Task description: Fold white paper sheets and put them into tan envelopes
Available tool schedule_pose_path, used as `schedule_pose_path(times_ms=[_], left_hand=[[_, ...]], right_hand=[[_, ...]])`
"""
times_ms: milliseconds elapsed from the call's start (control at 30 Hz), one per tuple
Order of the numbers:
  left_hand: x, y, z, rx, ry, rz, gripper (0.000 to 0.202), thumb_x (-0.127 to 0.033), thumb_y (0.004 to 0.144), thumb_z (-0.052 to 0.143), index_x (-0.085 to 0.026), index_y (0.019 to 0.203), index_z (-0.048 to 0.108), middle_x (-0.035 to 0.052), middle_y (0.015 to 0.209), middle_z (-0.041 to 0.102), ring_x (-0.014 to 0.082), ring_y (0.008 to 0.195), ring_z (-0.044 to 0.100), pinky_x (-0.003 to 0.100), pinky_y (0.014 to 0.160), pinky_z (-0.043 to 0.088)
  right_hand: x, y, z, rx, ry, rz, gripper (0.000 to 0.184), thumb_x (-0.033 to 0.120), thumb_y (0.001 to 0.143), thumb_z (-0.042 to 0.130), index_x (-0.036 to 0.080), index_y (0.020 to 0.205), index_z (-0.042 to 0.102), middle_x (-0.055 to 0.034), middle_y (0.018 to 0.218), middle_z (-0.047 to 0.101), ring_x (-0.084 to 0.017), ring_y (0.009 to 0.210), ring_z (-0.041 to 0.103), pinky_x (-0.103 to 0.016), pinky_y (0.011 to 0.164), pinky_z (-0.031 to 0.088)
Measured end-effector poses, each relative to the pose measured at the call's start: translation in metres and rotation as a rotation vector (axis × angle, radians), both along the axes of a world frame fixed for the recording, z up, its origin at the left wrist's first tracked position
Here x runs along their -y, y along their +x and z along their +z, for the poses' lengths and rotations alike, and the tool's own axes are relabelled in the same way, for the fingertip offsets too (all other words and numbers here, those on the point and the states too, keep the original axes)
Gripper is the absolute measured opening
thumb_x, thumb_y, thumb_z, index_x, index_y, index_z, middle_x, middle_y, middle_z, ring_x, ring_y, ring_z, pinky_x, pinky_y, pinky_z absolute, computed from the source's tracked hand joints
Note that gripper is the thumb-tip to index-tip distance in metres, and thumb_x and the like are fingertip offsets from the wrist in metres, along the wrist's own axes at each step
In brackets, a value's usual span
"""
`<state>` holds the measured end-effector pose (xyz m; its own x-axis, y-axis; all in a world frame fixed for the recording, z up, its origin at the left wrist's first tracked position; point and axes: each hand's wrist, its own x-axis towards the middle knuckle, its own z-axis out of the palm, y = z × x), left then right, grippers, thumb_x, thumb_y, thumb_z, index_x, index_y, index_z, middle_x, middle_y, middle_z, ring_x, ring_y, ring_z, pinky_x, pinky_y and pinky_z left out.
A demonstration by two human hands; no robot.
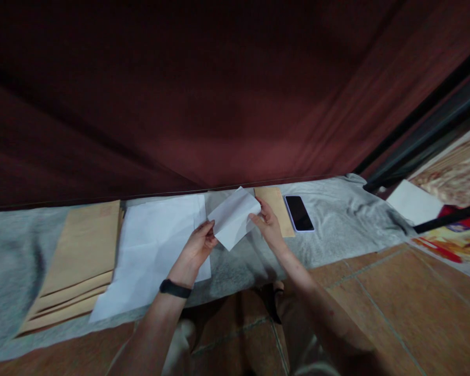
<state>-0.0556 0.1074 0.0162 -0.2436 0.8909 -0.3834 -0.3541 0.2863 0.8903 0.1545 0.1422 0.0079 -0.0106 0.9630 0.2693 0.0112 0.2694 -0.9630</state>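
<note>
I hold a folded white sheet of paper [234, 218] with both hands above a grey cloth [337, 219]. My left hand [198, 248] pinches its lower left edge; a black band sits on that wrist. My right hand [267, 223] grips its right edge with the fingers closed on it. Below the left hand lies a stack of white sheets [152, 245]. Left of that is a pile of brown envelopes [80, 256]. One more brown envelope [276, 206] lies just behind my right hand.
A black phone [298, 212] lies face up right of the single envelope. A dark red curtain [219, 94] hangs behind the cloth. Brown floor tiles [376, 313] spread at the front. A white sheet [413, 201] and colourful printed material [454, 240] lie at right.
</note>
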Motion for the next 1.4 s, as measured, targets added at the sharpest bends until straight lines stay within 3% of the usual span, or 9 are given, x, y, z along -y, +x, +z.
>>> schedule_pose_path(times_ms=[133,300,500,600,733,900,1100,1233,1400], left_hand=[[0.001,0.001,-0.007,-0.161,0.014,0.024,0.017,-0.032,0.076,0.066,-0.021,0.074,0.053,-0.0053,0.051,0.054,0.0113,0.046,0.054,0.021,0.046,0.042],[-0.003,0.004,-0.015,-0.37,0.059,0.16,0.012,-0.033,0.083,0.056,-0.022,0.087,0.051,-0.0083,0.051,0.051,0.0115,0.043,0.051,0.021,0.044,0.04],[-0.008,0.001,-0.022,-0.42,0.004,0.183,0.014,-0.034,0.085,0.051,-0.022,0.092,0.048,-0.0093,0.051,0.048,0.0128,0.04,0.051,0.022,0.041,0.04],[-0.011,-0.006,-0.023,-0.47,-0.03,0.155,0.011,-0.032,0.086,0.051,-0.022,0.09,0.048,-0.0084,0.051,0.048,0.0138,0.04,0.053,0.022,0.042,0.039],[-0.01,-0.011,-0.024,-0.594,-0.045,0.11,0.006,-0.025,0.084,0.053,-0.023,0.09,0.052,-0.0073,0.049,0.048,0.0148,0.039,0.05,0.024,0.044,0.036],[-0.007,-0.009,-0.021,-0.722,-0.048,0.061,0.016,-0.019,0.084,0.053,-0.022,0.099,0.056,-0.0036,0.058,0.055,0.0168,0.044,0.053,0.027,0.051,0.039],[-0.005,-0.005,-0.017,-0.903,-0.054,0.017,0.02,-0.017,0.088,0.047,-0.019,0.105,0.057,0.0017,0.066,0.06,0.0218,0.06,0.061,0.03,0.062,0.043],[-0.004,-0.003,-0.015,-1.14,-0.095,-0.032,0.021,-0.019,0.091,0.045,-0.017,0.108,0.057,0.0082,0.075,0.066,0.0269,0.071,0.067,0.033,0.066,0.044],[-0.005,-0.003,-0.013,-1.137,-0.123,-0.003,0.017,-0.019,0.089,0.049,-0.02,0.104,0.057,0.0067,0.071,0.065,0.0279,0.072,0.067,0.033,0.066,0.043]], right_hand=[[-0.005,0.001,-0.01,0.161,-0.008,-0.111,0.052,0.031,0.086,0.064,0.021,0.137,0.057,-0.0084,0.111,0.072,-0.023,0.098,0.067,-0.036,0.087,0.056],[-0.007,-0.008,-0.016,0.299,0.044,-0.19,0.044,0.024,0.085,0.057,0.019,0.128,0.063,-0.0111,0.12,0.069,-0.025,0.111,0.064,-0.039,0.099,0.05],[-0.019,-0.007,-0.024,0.224,-0.146,-0.23,0.043,0.027,0.08,0.057,0.014,0.119,0.067,-0.0037,0.086,0.07,-0.019,0.074,0.063,-0.031,0.072,0.053],[-0.019,0.001,-0.03,0.326,-0.181,-0.21,0.04,0.025,0.08,0.054,0.016,0.116,0.068,0.0008,0.073,0.065,-0.018,0.065,0.061,-0.031,0.068,0.053],[-0.008,0.001,-0.03,0.697,-0.012,-0.226,0.043,0.021,0.087,0.051,0.017,0.127,0.066,-0.013,0.109,0.072,-0.027,0.101,0.066,-0.043,0.093,0.052],[0.016,-0.033,-0.029,0.934,0.241,-0.017,0.052,0.033,0.102,0.041,0.016,0.151,0.044,-0.0133,0.156,0.045,-0.026,0.145,0.039,-0.045,0.118,0.036],[0.043,-0.066,-0.045,1.124,0.39,0.257,0.055,0.042,0.107,0.035,0.017,0.156,0.036,-0.0076,0.163,0.034,-0.022,0.15,0.032,-0.043,0.125,0.022],[0.04,-0.061,-0.052,1.156,0.352,0.175,0.056,0.042,0.107,0.037,0.015,0.155,0.037,-0.0097,0.161,0.037,-0.023,0.149,0.034,-0.044,0.125,0.024],[0.029,-0.049,-0.057,1.178,0.309,0.06,0.056,0.041,0.106,0.041,0.013,0.154,0.039,-0.0122,0.16,0.037,-0.026,0.149,0.035,-0.046,0.123,0.028]])
